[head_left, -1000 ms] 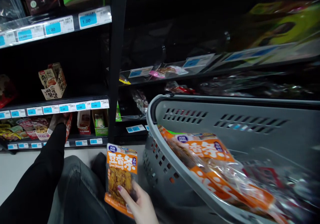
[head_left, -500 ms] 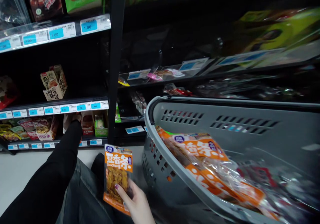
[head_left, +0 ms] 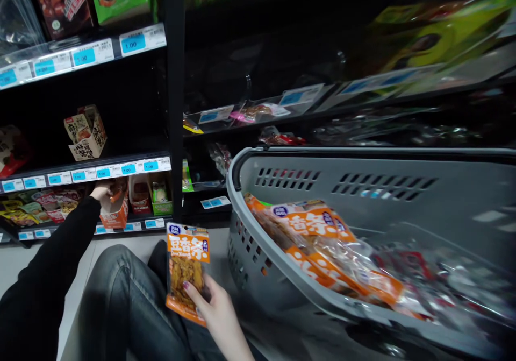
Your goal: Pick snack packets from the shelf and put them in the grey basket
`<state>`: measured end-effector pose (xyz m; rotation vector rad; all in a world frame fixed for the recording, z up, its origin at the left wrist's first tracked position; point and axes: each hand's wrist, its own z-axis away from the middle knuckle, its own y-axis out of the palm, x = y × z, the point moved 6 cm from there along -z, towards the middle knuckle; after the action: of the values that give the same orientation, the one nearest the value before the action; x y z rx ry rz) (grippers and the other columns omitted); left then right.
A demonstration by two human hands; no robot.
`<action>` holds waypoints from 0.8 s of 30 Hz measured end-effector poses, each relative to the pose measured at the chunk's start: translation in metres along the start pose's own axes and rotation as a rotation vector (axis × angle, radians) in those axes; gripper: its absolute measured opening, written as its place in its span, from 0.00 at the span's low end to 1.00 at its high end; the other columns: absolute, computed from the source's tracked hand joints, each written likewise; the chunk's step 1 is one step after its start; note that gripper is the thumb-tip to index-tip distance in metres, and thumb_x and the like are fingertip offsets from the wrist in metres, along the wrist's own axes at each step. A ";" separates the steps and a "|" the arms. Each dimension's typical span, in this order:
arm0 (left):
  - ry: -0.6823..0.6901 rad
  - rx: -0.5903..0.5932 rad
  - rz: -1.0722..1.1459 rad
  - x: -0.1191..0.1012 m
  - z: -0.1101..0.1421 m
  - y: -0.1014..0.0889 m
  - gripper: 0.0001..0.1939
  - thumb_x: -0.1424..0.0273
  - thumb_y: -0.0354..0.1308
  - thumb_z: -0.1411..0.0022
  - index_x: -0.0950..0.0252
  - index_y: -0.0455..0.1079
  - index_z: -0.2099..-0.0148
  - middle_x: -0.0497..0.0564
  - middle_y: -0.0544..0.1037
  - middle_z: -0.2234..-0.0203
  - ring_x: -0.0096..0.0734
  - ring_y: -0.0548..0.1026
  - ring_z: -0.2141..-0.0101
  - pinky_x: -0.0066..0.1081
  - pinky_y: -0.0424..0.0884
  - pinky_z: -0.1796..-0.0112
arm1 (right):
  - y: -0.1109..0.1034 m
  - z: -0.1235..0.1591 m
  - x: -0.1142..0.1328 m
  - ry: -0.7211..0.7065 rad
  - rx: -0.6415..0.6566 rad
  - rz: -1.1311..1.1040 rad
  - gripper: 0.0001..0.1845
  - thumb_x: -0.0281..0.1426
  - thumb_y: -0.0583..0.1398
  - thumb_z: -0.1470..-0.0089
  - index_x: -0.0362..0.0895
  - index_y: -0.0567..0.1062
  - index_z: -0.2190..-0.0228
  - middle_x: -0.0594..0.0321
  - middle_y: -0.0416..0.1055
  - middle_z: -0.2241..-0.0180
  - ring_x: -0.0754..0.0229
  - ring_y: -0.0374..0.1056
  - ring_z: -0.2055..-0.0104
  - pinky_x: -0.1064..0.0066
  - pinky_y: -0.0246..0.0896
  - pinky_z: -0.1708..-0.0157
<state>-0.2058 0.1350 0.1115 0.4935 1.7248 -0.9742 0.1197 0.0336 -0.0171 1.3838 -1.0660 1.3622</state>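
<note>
Low in the middle, my right hand (head_left: 213,299) is closed on a snack packet (head_left: 187,269) with an orange and white label and brown food showing through its front. The thumb lies across its face and the packet stands nearly upright. My left hand (head_left: 100,190) reaches to the bottom shelf at the left. It is closed at the upper left edge of an orange and white display box (head_left: 115,213); its fingertips are partly hidden. Brownish packets show inside that box. A grey shopping basket (head_left: 282,291) at the right holds similar orange packets (head_left: 310,221) and clear-wrapped items.
A red box (head_left: 140,198) and a green box (head_left: 161,199) stand right of the display box. Several colourful packets (head_left: 44,205) lie to its left. A shelf edge with price tags (head_left: 84,175) runs above my left hand. A black upright (head_left: 174,81) divides the shelves.
My left hand has moved left across the display box, and the box's orange front has come into sight. My right hand still holds the packet. The view has shifted slightly.
</note>
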 end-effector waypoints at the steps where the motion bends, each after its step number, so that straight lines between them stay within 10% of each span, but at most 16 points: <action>1: -0.025 0.028 0.023 0.002 0.008 -0.010 0.17 0.65 0.53 0.40 0.66 0.65 0.50 0.55 0.71 0.55 0.37 0.72 0.59 0.42 0.71 0.61 | -0.001 0.000 0.001 0.001 -0.007 0.000 0.25 0.48 0.62 0.59 0.40 0.77 0.68 0.53 0.77 0.69 0.46 0.72 0.65 0.60 0.68 0.65; 7: -0.092 0.228 0.221 0.024 0.114 -0.040 0.20 0.70 0.62 0.57 0.67 0.70 0.58 0.54 0.78 0.67 0.45 0.76 0.64 0.38 0.71 0.64 | 0.007 0.009 0.017 0.024 0.099 -0.129 0.26 0.49 0.62 0.58 0.39 0.76 0.66 0.54 0.76 0.69 0.47 0.71 0.63 0.58 0.66 0.60; 13: -0.211 0.613 0.556 0.011 0.192 0.050 0.19 0.71 0.62 0.56 0.63 0.71 0.58 0.52 0.78 0.60 0.47 0.73 0.56 0.38 0.68 0.56 | 0.002 0.031 0.047 -0.058 -0.075 -0.301 0.27 0.48 0.61 0.56 0.43 0.75 0.59 0.53 0.73 0.57 0.48 0.67 0.53 0.60 0.61 0.52; 18: -0.431 0.549 0.656 0.026 0.208 0.099 0.19 0.68 0.63 0.60 0.63 0.70 0.61 0.50 0.79 0.69 0.44 0.76 0.60 0.37 0.70 0.59 | 0.002 0.026 0.044 -0.084 -0.143 -0.122 0.21 0.41 0.58 0.50 0.42 0.73 0.57 0.55 0.72 0.57 0.52 0.66 0.53 0.63 0.60 0.50; 24: -0.660 0.571 0.726 0.073 0.230 0.116 0.15 0.70 0.63 0.62 0.64 0.69 0.66 0.49 0.79 0.77 0.44 0.78 0.67 0.36 0.73 0.66 | 0.003 0.019 0.018 0.007 -0.122 0.114 0.15 0.37 0.57 0.49 0.41 0.72 0.61 0.57 0.72 0.62 0.54 0.67 0.58 0.67 0.61 0.55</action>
<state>-0.0141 0.0085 -0.0264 0.9518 0.5747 -0.9234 0.1218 0.0147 0.0013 1.2450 -1.2185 1.3588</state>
